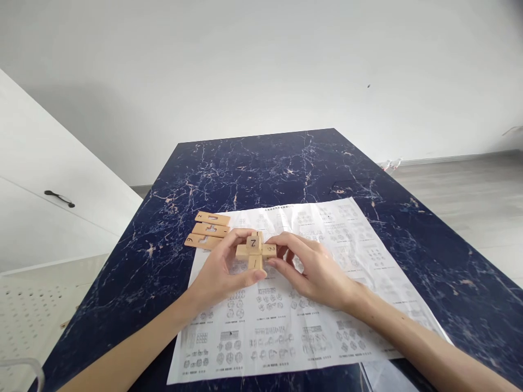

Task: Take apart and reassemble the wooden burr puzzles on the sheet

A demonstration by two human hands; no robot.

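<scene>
Both hands hold a cross-shaped wooden puzzle (pixel 254 249) of interlocking light-wood pieces, with handwritten numbers such as 2 and 1 on the block ends. My left hand (pixel 223 269) grips it from the left, thumb at the near block and fingers behind. My right hand (pixel 310 267) pinches the right-hand block between thumb and index finger. Just left of my left hand lie three flat wooden pieces (pixel 210 228) with cut-out slots, numbered by hand. Beneath the hands is a creased paper sheet (pixel 327 337) printed with rows of small diagrams.
The dark blue marble-patterned table (pixel 253 169) extends away toward a white wall (pixel 261 65). A white cabinet (pixel 49 163) with a dark handle stands at the left. A glossy, dark-edged object (pixel 384 377) lies at the near edge, partly under the sheet.
</scene>
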